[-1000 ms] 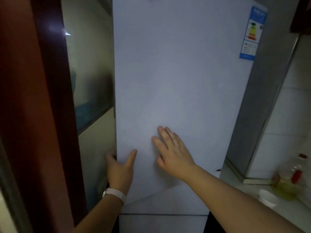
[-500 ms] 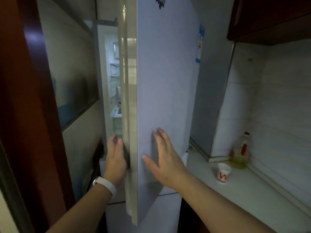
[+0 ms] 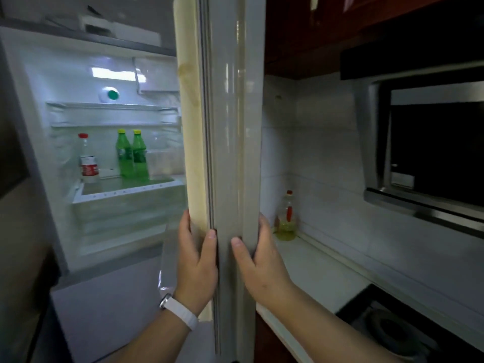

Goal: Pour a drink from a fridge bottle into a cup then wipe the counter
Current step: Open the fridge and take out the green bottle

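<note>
The fridge door [image 3: 230, 127] stands edge-on in front of me, swung wide. My left hand [image 3: 196, 260] grips its inner edge, thumb on the seal. My right hand [image 3: 258, 260] grips the outer edge from the other side. Inside the lit fridge, two green bottles [image 3: 132, 155] with yellow caps stand side by side on a shelf. To their left stands a clear bottle with a red cap and red label [image 3: 87, 159]. A white container with a green lid [image 3: 109, 94] lies on the shelf above. The cup is hidden behind the door.
A white counter [image 3: 322, 273] runs along the tiled wall on the right, with an oil bottle [image 3: 286, 218] in its far corner. A range hood [image 3: 424, 142] hangs above, and a dark cooktop [image 3: 398, 328] sits at the lower right. A dark frame borders the left.
The fridge door has swung from shut to wide open. My right hand went from lying flat on the door's front to gripping its edge. The view has turned toward the fridge interior.
</note>
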Demonstrator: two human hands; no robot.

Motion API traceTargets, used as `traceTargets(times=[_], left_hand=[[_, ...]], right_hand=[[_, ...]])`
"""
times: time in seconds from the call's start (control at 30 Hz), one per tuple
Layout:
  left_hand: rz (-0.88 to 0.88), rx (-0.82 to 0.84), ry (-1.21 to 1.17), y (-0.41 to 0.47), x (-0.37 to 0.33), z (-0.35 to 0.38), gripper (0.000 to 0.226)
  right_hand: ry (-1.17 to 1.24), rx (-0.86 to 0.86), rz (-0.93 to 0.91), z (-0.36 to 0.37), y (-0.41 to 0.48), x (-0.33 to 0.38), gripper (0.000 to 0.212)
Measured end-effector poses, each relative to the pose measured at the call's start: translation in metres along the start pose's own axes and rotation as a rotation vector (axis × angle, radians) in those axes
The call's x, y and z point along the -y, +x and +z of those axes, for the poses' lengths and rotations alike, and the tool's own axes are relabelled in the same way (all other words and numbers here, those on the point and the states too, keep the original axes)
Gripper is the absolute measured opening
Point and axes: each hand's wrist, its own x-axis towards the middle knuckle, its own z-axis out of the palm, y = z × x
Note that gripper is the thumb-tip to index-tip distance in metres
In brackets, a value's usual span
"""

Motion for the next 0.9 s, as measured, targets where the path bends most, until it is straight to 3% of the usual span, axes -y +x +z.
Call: traceTargets(times=[0.2,0.33,0.47,0.63,0.9], left_hand=[[0.159,0.156,0.100,0.005,0.006,0.050,0.087],[0.365,0.231,0.184,0.021,0.015,0.079,0.092],[0.412,0.319,0.162,0.038,0.024,0.105,0.091],[0.462,0.406,0.096,0.054,0.035,0.137,0.081],[0.536,0.523,0.089,0.068,0.050,0.179,0.069]], right_hand=[[-0.085,-0.153,0.089,-0.047,0.000,-0.020,0.064],[-0.166,-0.296,0.144,-0.069,0.003,-0.034,0.073],[-0.299,-0.409,0.133,-0.081,0.007,-0.046,0.066],[-0.341,-0.487,0.196,-0.098,0.021,-0.058,0.074],[-0.238,-0.610,0.316,-0.121,0.062,-0.079,0.061]])
